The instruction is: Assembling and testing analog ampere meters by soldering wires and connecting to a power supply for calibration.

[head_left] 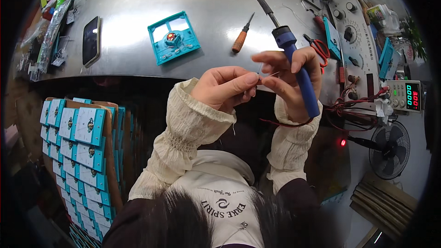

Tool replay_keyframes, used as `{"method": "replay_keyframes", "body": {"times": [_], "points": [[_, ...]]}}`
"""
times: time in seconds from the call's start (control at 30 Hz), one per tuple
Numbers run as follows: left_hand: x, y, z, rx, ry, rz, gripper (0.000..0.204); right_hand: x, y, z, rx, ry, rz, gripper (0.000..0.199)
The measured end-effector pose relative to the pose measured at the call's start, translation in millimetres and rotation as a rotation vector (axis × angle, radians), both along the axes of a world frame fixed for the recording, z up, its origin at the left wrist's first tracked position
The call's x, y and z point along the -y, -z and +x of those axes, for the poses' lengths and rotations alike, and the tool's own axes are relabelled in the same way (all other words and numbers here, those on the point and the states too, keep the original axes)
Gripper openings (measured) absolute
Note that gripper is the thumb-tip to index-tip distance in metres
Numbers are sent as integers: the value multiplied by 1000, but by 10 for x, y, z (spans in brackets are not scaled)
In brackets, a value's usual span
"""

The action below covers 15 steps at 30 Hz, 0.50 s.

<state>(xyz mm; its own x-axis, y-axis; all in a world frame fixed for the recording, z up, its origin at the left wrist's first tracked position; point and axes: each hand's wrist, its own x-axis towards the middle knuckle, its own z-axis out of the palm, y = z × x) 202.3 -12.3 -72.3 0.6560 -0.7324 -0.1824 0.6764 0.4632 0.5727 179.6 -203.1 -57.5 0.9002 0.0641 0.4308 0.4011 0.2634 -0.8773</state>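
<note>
Head view shows the left hand (223, 87) pinching the end of a thin red wire (271, 76) between thumb and forefinger, just above the picture's centre. The right hand (287, 80), touching it at 3 o'clock, grips a blue-handled soldering iron (294, 59) whose tip points to 11 o'clock over the metal table (138, 0). A teal meter case (173, 36) lies at 10 o'clock from the hands, an orange-handled screwdriver (241, 36) at 12 o'clock

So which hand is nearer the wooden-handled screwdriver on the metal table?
Left. The left hand sits just below the wooden-handled screwdriver; the right hand, holding the blue soldering iron, is further to its right.
</note>
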Motion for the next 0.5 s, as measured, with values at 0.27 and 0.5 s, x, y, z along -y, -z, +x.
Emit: {"method": "replay_keyframes", "body": {"times": [0.27, 0.5], "points": [[-120, 10, -57, -109, -133, 77, 20, -226, 27, 18, 35, 105, -75, 42], [-208, 23, -159, 117, -382, 261, 17, -404, 28, -18, -26, 144, -178, 38]]}}
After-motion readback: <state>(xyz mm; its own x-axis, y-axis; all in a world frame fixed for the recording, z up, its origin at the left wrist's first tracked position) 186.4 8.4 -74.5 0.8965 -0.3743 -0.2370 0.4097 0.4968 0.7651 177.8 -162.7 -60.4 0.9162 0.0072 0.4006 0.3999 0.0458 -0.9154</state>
